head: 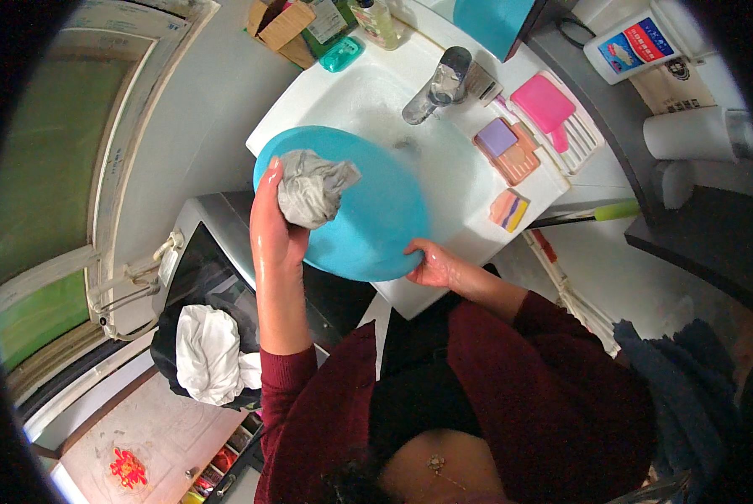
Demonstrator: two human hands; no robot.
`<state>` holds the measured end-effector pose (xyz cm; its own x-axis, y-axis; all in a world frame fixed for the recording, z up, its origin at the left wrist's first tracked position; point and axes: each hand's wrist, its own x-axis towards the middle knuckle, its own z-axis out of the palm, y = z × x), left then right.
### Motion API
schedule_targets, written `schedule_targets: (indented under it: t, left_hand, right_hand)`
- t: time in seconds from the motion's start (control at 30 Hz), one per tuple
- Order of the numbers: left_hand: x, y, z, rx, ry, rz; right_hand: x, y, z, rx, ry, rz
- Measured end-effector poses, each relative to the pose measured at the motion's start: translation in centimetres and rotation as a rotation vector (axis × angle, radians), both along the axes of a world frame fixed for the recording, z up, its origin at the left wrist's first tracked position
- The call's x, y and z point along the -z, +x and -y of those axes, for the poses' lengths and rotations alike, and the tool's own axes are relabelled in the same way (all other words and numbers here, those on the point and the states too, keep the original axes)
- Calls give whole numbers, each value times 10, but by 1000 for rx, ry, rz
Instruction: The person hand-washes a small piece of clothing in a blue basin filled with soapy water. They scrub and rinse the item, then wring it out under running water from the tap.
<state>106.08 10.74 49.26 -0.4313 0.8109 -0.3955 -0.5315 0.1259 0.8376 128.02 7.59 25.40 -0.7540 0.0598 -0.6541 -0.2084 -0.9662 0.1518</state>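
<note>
My left hand is closed around a crumpled, wet-looking grey cloth. The cloth is bunched into a ball and held above a blue plastic basin. On the basin's near right edge, the fingers of my right hand are gripping the rim. The basin appears tilted and overlaps the left part of a white washbasin. Both hands and my left forearm glisten with water. The basin's right edge is slightly blurred.
A grey faucet stands at the sink's back. Soap dishes, a pink box and a striped sponge-like block line the right rim. White fabric lies on a dark-topped appliance at left. A grey shelf holds bottles.
</note>
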Motion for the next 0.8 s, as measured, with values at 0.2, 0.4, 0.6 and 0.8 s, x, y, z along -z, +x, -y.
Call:
schedule_targets:
  t: [0.2, 0.4, 0.6, 0.8]
  left_hand:
    - [-41, 44, -26, 93, 46, 123]
    - [-74, 89, -41, 172, 143, 264]
    - [-95, 104, -37, 333, 231, 300]
    - [-92, 100, -35, 317, 226, 368]
  right_hand:
    - [5, -7, -2, 85, -128, -77]
    - [3, -13, -8, -2, -210, -337]
    - [-15, -22, -11, -45, -187, -427]
    - [-32, -25, -5, -69, -228, -412]
